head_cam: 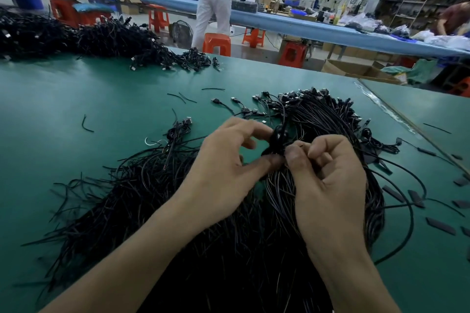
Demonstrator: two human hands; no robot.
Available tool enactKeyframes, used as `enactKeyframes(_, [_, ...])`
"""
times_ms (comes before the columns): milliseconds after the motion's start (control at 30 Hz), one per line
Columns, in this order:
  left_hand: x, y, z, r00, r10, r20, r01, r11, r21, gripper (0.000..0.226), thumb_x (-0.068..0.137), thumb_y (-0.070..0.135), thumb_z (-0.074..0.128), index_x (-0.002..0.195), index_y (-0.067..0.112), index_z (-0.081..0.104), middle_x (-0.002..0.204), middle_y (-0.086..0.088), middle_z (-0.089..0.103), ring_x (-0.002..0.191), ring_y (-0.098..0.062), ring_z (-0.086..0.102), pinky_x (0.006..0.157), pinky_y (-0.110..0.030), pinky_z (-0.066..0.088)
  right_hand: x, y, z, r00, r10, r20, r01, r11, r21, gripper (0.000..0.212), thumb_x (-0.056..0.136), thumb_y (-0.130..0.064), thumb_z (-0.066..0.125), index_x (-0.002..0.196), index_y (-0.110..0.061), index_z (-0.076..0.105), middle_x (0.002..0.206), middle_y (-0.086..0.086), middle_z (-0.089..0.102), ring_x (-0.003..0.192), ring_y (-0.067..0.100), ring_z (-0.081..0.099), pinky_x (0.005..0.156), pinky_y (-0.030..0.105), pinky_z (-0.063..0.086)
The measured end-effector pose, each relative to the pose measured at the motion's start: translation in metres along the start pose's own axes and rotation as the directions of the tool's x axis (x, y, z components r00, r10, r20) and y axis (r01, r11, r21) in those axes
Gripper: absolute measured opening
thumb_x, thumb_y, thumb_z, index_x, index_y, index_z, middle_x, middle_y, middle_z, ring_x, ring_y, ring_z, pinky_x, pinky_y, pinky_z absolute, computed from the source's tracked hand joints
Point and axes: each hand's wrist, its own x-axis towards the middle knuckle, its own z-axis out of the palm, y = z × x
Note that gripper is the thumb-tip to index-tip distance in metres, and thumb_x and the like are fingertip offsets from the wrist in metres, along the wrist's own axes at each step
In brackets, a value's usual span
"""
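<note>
Cables lie in a thick black heap (pixel 229 249) right under my forearms, spread over the green table (pixel 76 99). Just above that heap I hold a small coil (pixel 278 138) of one cable between both hands. My left hand (pixel 229 160) pinches it with the thumb below and the forefinger above. My right hand (pixel 328 180) nips its near edge between thumb and forefinger, the other fingers curled in. I judge I'm partway through binding the coil, the wrap not yet closed. The next move calls for a steady left pinch while the right twists or tucks the loose end tight. Beyond, plugs (pixel 305 96) fan out at the heap's far end, and short ties (pixel 87 124) lie scattered to the left.
</note>
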Motion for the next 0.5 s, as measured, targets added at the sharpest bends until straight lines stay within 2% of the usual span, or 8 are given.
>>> enactKeyframes(33, [-0.001, -0.002, 0.000, 0.994, 0.054, -0.090, -0.046, 0.995, 0.092, 0.023, 0.079, 0.030, 0.080, 0.093, 0.039, 0.063, 0.086, 0.016, 0.060, 0.077, 0.001, 0.056, 0.065, -0.010, 0.042, 0.001, 0.000, 0.001, 0.998, 0.059, 0.007, -0.059, 0.996, 0.071, 0.029, 0.093, -0.003, 0.062, 0.077, -0.021, 0.045, 0.072, -0.008, 0.055, 0.064, 0.010, 0.049, 0.062, 0.017, 0.045])
enactKeyframes(100, [-0.002, -0.005, -0.001, 0.984, 0.068, -0.163, -0.056, 0.996, 0.075, 0.020, 0.081, 0.029, 0.079, 0.089, 0.035, 0.062, 0.068, 0.012, 0.058, 0.056, -0.003, 0.051, 0.052, -0.011, 0.038, 0.002, -0.002, 0.001, 0.988, 0.145, 0.054, -0.153, 0.967, 0.206, 0.028, 0.092, -0.002, 0.061, 0.075, -0.019, 0.046, 0.070, -0.002, 0.050, 0.062, 0.011, 0.043, 0.058, 0.017, 0.042])
enactKeyframes(167, [0.000, -0.005, 0.002, 0.994, -0.008, -0.110, -0.002, 0.996, -0.092, 0.012, 0.090, 0.020, 0.071, 0.089, 0.029, 0.063, 0.063, 0.002, 0.064, 0.047, -0.014, 0.058, 0.047, -0.032, 0.048, 0.001, -0.004, 0.001, 0.976, 0.180, 0.125, -0.210, 0.931, 0.299, 0.027, 0.091, 0.000, 0.060, 0.074, -0.017, 0.048, 0.070, 0.001, 0.049, 0.063, 0.010, 0.044, 0.057, 0.015, 0.044])
enactKeyframes(233, [0.001, -0.001, 0.002, 0.997, -0.065, -0.040, 0.052, 0.963, -0.265, 0.011, 0.096, 0.011, 0.062, 0.091, 0.019, 0.068, 0.071, -0.013, 0.068, 0.061, -0.033, 0.066, 0.057, -0.048, 0.057, 0.000, -0.004, 0.002, 0.964, 0.197, 0.176, -0.245, 0.916, 0.316, 0.029, 0.090, 0.002, 0.060, 0.072, -0.018, 0.048, 0.069, -0.001, 0.051, 0.063, 0.006, 0.048, 0.058, 0.016, 0.046])
enactKeyframes(267, [0.002, 0.001, 0.002, 0.996, -0.083, -0.021, 0.071, 0.942, -0.327, 0.015, 0.098, 0.010, 0.058, 0.092, 0.014, 0.070, 0.078, -0.017, 0.070, 0.070, -0.031, 0.068, 0.063, -0.047, 0.059, 0.000, -0.003, 0.002, 0.961, 0.210, 0.182, -0.259, 0.915, 0.309, 0.032, 0.090, 0.002, 0.061, 0.070, -0.020, 0.048, 0.069, -0.002, 0.051, 0.063, 0.005, 0.048, 0.058, 0.016, 0.045])
enactKeyframes(333, [0.002, 0.005, 0.000, 0.990, -0.132, 0.041, 0.136, 0.882, -0.451, 0.023, 0.102, 0.012, 0.050, 0.096, 0.012, 0.073, 0.091, -0.011, 0.075, 0.083, -0.020, 0.072, 0.072, -0.029, 0.060, 0.001, -0.002, 0.001, 0.955, 0.236, 0.177, -0.279, 0.917, 0.284, 0.034, 0.091, 0.000, 0.061, 0.069, -0.022, 0.048, 0.065, -0.006, 0.052, 0.060, 0.003, 0.047, 0.056, 0.017, 0.042])
enactKeyframes(367, [0.002, 0.007, 0.000, 0.986, -0.149, 0.070, 0.164, 0.851, -0.499, 0.024, 0.101, 0.016, 0.050, 0.098, 0.012, 0.074, 0.096, -0.010, 0.076, 0.091, -0.021, 0.072, 0.077, -0.026, 0.059, 0.001, -0.002, 0.000, 0.953, 0.245, 0.180, -0.288, 0.918, 0.273, 0.033, 0.092, 0.000, 0.061, 0.070, -0.021, 0.046, 0.063, -0.008, 0.052, 0.058, 0.003, 0.046, 0.055, 0.017, 0.041])
enactKeyframes(500, [0.000, 0.011, 0.000, 0.993, -0.096, 0.075, 0.121, 0.807, -0.577, 0.017, 0.087, 0.032, 0.060, 0.091, 0.021, 0.072, 0.105, -0.019, 0.072, 0.106, -0.037, 0.066, 0.092, -0.040, 0.052, 0.002, -0.001, -0.002, 0.932, 0.299, 0.204, -0.347, 0.899, 0.269, 0.033, 0.092, 0.002, 0.060, 0.073, -0.018, 0.042, 0.063, -0.008, 0.049, 0.056, 0.006, 0.041, 0.054, 0.019, 0.039])
